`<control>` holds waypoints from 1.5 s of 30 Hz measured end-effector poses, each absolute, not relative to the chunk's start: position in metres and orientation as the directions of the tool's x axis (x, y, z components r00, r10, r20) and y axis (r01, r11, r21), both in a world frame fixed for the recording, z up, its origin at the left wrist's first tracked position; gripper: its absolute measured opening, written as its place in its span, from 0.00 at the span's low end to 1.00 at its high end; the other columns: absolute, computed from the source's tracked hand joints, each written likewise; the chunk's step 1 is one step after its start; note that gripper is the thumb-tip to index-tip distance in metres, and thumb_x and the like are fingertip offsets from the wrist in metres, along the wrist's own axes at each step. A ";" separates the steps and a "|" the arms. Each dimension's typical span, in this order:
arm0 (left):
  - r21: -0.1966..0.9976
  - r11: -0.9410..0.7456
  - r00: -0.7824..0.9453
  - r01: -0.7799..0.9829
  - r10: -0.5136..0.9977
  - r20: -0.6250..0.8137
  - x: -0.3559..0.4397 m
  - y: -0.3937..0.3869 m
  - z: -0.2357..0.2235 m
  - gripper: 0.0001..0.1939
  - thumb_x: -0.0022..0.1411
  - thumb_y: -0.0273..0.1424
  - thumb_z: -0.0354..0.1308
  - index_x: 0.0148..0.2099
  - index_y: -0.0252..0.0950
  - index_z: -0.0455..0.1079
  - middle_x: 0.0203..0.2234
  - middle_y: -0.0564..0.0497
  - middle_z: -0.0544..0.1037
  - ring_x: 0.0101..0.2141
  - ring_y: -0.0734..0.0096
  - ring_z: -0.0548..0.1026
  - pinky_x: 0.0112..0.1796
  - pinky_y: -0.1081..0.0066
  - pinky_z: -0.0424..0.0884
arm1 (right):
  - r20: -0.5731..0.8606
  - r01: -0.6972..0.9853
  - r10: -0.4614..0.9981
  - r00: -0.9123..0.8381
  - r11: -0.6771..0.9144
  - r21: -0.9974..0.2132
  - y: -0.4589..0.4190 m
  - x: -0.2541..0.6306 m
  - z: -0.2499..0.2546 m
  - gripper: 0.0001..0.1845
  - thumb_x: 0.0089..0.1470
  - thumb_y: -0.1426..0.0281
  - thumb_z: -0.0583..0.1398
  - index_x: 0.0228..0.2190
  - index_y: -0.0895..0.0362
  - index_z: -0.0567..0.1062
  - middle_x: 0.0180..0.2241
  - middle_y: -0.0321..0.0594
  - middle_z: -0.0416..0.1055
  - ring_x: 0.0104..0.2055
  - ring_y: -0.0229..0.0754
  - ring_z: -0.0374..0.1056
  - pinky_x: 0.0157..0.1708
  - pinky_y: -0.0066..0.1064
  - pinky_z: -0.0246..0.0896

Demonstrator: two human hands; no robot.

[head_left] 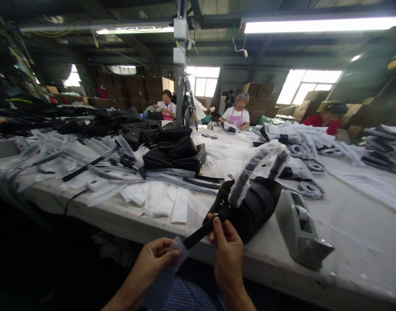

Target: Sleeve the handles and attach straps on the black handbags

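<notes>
The black bag (258,207) sits upright near the front edge of the bench (353,263), within easy reach, its film-wrapped handle (245,177) arching up clear of the strap (199,233). The right hand (228,250) pinches that strap between thumb and fingers close to the bag, which seems to steady it; the left hand (152,263) grips a cloudy plastic sleeve (162,280) at the strap's far end, so the strap runs straight between them. A tape dispenser (298,229) stands just beside the bag, probably for handiness, while white sheets (181,207) lie on the other side, likely for the same reason.
</notes>
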State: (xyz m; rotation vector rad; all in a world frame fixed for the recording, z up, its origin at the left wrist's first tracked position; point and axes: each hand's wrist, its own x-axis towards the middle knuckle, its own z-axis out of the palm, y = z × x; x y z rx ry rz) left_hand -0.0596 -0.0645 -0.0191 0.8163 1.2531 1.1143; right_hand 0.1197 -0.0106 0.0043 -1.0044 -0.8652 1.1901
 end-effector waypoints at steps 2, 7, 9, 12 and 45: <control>0.936 0.290 -0.047 -0.198 0.951 -0.304 -0.058 -0.064 -0.017 0.21 0.44 0.41 0.73 0.37 0.31 0.79 0.28 0.45 0.82 0.27 0.67 0.76 0.28 0.75 0.65 | 0.020 -0.319 0.985 0.171 0.074 -0.945 -0.011 0.120 0.005 0.20 0.53 0.57 0.64 0.40 0.59 0.80 0.19 0.32 0.62 0.23 0.34 0.54 0.24 0.28 0.51; 0.936 0.297 -0.075 -0.190 0.946 -0.315 -0.056 -0.064 -0.014 0.22 0.42 0.42 0.73 0.36 0.32 0.79 0.27 0.46 0.82 0.26 0.66 0.76 0.26 0.75 0.65 | 0.021 -0.325 0.987 0.161 0.073 -0.943 -0.011 0.120 0.005 0.20 0.53 0.56 0.64 0.40 0.59 0.80 0.19 0.32 0.62 0.23 0.34 0.53 0.24 0.28 0.50; 0.937 0.294 -0.073 -0.188 0.947 -0.312 -0.055 -0.064 -0.014 0.21 0.43 0.42 0.73 0.35 0.32 0.79 0.27 0.46 0.83 0.27 0.66 0.76 0.27 0.75 0.66 | 0.026 -0.315 0.990 0.138 0.068 -0.947 -0.011 0.120 0.004 0.19 0.53 0.56 0.64 0.40 0.58 0.80 0.19 0.31 0.61 0.23 0.34 0.53 0.24 0.27 0.50; 0.937 0.285 -0.045 -0.202 0.953 -0.299 -0.052 -0.061 -0.013 0.20 0.44 0.41 0.73 0.36 0.32 0.79 0.29 0.45 0.83 0.28 0.65 0.77 0.29 0.75 0.67 | 0.033 -0.285 0.992 0.118 0.066 -0.956 -0.011 0.121 0.003 0.19 0.53 0.57 0.64 0.39 0.58 0.80 0.19 0.31 0.60 0.23 0.33 0.54 0.25 0.26 0.51; 0.964 0.240 -0.046 -0.118 0.968 -0.247 -0.055 -0.058 -0.018 0.16 0.44 0.37 0.73 0.32 0.30 0.76 0.24 0.51 0.78 0.28 0.70 0.72 0.31 0.74 0.64 | 0.024 -0.342 0.977 0.213 0.098 -0.935 -0.011 0.120 0.007 0.17 0.53 0.58 0.65 0.40 0.57 0.80 0.19 0.30 0.62 0.23 0.32 0.55 0.24 0.25 0.52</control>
